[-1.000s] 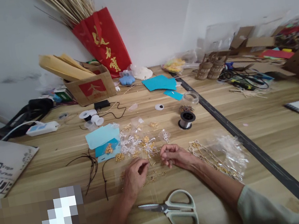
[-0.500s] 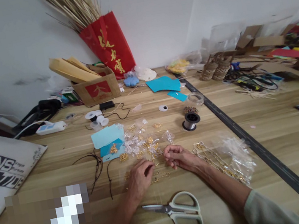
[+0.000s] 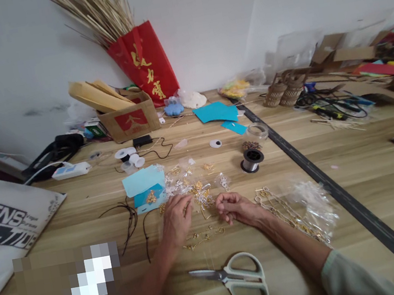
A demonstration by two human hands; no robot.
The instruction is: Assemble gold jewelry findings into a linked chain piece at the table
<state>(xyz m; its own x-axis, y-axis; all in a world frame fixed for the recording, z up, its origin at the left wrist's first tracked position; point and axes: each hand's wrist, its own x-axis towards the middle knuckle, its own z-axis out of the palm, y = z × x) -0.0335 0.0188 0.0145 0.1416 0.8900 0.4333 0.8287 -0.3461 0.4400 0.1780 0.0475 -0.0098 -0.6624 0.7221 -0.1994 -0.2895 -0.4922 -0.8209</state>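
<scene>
Left hand [image 3: 177, 218] bent at the near edge of gold and silver beads [image 3: 201, 195], its grip hidden, right hand [image 3: 235, 207] curled just beside them, any hold too small to tell, chain [image 3: 209, 233] lying near both hands' fingers, scissors [image 3: 239, 282] closer in.

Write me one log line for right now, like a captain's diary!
left hand: by small gold and silver pieces; right hand: fingers curled, contents unclear; scissors: on table; gold chain: between hands and scissors
</scene>
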